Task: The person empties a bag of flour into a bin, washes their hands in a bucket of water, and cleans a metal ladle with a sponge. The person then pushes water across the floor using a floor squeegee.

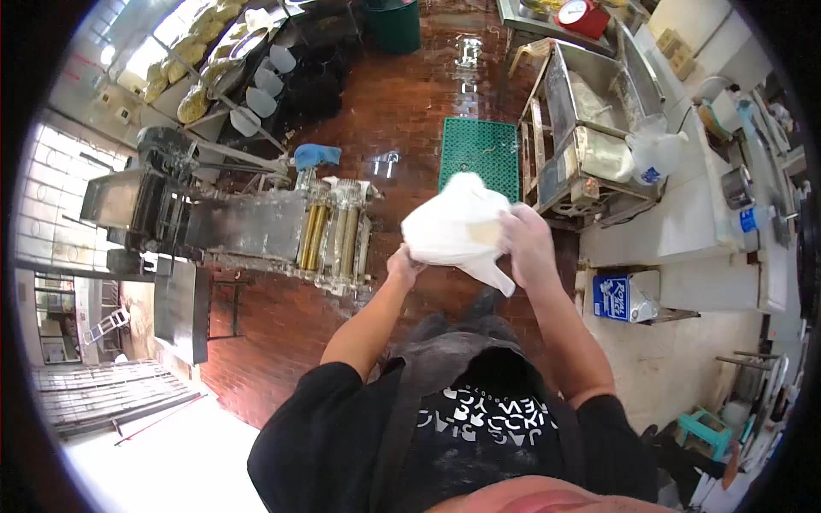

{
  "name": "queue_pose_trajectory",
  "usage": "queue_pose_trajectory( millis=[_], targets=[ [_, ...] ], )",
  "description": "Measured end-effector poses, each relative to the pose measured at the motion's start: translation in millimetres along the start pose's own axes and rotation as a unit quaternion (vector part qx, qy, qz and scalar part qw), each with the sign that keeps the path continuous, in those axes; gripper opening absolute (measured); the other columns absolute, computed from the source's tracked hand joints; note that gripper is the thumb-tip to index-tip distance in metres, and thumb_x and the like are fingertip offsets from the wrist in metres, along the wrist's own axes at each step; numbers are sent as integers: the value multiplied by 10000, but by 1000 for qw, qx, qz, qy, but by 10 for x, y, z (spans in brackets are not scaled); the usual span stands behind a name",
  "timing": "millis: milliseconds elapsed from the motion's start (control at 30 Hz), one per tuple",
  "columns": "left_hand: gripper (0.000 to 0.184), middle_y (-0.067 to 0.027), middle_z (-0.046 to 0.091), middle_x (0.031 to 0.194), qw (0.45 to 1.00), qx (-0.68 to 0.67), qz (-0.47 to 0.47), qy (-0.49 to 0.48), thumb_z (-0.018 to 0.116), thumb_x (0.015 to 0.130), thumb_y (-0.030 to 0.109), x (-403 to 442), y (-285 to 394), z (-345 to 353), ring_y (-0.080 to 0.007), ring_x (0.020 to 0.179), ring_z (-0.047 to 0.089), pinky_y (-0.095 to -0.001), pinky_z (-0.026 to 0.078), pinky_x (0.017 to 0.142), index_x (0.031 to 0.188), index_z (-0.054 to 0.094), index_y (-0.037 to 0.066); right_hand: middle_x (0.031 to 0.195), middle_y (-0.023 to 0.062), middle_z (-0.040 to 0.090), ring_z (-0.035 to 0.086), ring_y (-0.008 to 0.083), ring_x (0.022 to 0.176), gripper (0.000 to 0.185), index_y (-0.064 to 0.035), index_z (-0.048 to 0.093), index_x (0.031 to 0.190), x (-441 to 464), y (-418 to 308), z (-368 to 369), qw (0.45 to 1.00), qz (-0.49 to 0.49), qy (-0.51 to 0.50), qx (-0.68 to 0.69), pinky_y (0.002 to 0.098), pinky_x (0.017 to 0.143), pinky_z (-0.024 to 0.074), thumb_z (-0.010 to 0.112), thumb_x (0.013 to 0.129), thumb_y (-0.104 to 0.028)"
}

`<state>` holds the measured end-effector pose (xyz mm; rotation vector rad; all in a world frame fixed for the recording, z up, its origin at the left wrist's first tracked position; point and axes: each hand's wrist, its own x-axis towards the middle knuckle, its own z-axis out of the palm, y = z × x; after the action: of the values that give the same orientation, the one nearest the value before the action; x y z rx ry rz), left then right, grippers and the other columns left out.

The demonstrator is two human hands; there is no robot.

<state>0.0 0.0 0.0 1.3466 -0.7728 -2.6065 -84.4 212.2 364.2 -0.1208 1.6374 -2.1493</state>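
Left hand (404, 268) is curled round the lower left edge of a limp, white, bag-like bundle (453, 224), thumb along its side. The right hand (528, 243), blurred, has partly bent fingers against the opposite side; how tightly they close, I cannot tell. The bundle is held up before the body, above the reddish-brown brick floor (410, 94).

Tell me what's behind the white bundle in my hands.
Beyond the white bundle, a green mat lies on reddish floor. The bundle covers part of the mat's near end; anything else behind it is hidden.
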Motion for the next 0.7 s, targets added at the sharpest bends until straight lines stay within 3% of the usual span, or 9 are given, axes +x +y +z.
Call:
queue_pose_trajectory(
  millis=[67, 100, 133, 200, 267, 300, 500, 600, 700],
  targets=[
    [276, -86, 659, 1182, 1000, -10, 3, -28, 519, 987, 259, 86, -186, 122, -312, 1063, 632, -513, 510, 883, 1209, 613, 125, 775, -21, 513, 427, 37, 610, 149, -14, 606, 965, 143, -42, -69, 997, -20, -28, -68, 216, 520, 349, 595, 943, -161],
    [330, -104, 645, 1238, 995, 49, 91, 12, 516, 985, 226, 38, 1273, -234, -321, 1076, 636, -489, 522, 896, 1270, 593, 79, 783, -19, 521, 456, 51, 638, 194, 5, 622, 966, 888, 206, 351, 993, -63, -86, -47, 221, 548, 373, 612, 930, -185],
    [369, -124, 622, 1283, 967, 178, 179, -29, 500, 989, 217, 166, 1138, -135, -322, 1134, 614, -492, 515, 929, 1311, 566, 50, 824, 90, 605, 577, 168, 771, 329, 7, 639, 937, 1064, -14, 321, 992, -45, -87, -77, 347, 687, 462, 655, 898, -319],
    [454, -155, 560, 1382, 890, 352, 285, -59, 423, 1006, 221, 418, 785, 195, -353, 1266, 527, -500, 450, 1038, 1404, 480, 11, 839, 129, 616, 601, 216, 805, 396, 18, 634, 905, 1565, -309, 133, 964, -104, -116, -217, 378, 721, 475, 679, 864, -373],
    [502, -180, 505, 1446, 947, 192, 256, -37, 368, 1018, 227, 374, 865, 489, -386, 1340, 461, -509, 384, 1121, 1455, 410, -16, 856, 171, 653, 637, 274, 829, 381, 36, 645, 869, 2012, -475, 185, 963, -144, -149, -171, 393, 740, 486, 670, 848, -344],
    [507, -193, 490, 1455, 980, -48, 187, -39, 375, 1017, 221, 344, 941, 723, -388, 1340, 459, -513, 376, 1128, 1454, 400, -34, 853, 161, 612, 600, 252, 821, 408, 23, 609, 853, 2285, -456, 191, 956, -133, -175, -194, 378, 727, 460, 648, 878, -382],
    [470, -143, 531, 1423, 981, -50, 187, 28, 350, 1029, 251, 1059, 1194, 1277, -322, 1293, 523, -478, 453, 1063, 1428, 461, 28, 796, 139, 607, 597, 225, 780, 384, 22, 604, 818, 3497, -646, 48, 965, -81, -211, -130, 364, 706, 458, 678, 873, -351],
    [443, -139, 588, 1352, 983, -46, 175, 27, 384, 1027, 242, 1469, 1381, 1822, -326, 1200, 596, -500, 489, 1026, 1388, 488, 7, 823, 142, 635, 617, 217, 792, 379, 28, 640, 824, 4197, -700, -243, 971, -89, -166, -149, 347, 710, 475, 684, 872, -346],
    [413, -137, 601, 1332, 987, 40, 139, 67, 425, 1018, 211, 2046, 1670, 2508, -324, 1185, 607, -493, 507, 1006, 1363, 503, -3, 841, 204, 664, 656, 290, 807, 390, 55, 670, 871, 4849, -923, -662, 978, -105, -81, -162, 400, 726, 498, 695, 832, -332]
  ],
)
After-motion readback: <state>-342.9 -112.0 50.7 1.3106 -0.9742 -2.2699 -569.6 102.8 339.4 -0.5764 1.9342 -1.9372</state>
